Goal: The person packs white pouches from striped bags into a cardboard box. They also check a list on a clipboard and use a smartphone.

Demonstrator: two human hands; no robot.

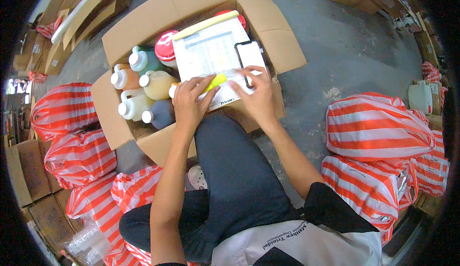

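My left hand is closed on a bright yellow highlighter, held over a printed sheet. Motion slightly blurs my right hand, whose thumb and fingers are apart beside the highlighter's far end and the lower edge of a smartphone. The phone lies on the sheet's right side with a bright screen. A pale yellow strip runs along the sheet's top edge. The papers rest across an open cardboard box, hiding part of its contents.
Capped jugs of orange, green, yellow and dark liquid fill the box's left side, near a red-lidded container. Red-and-white striped bags stand right; more striped bags and cartons stand left.
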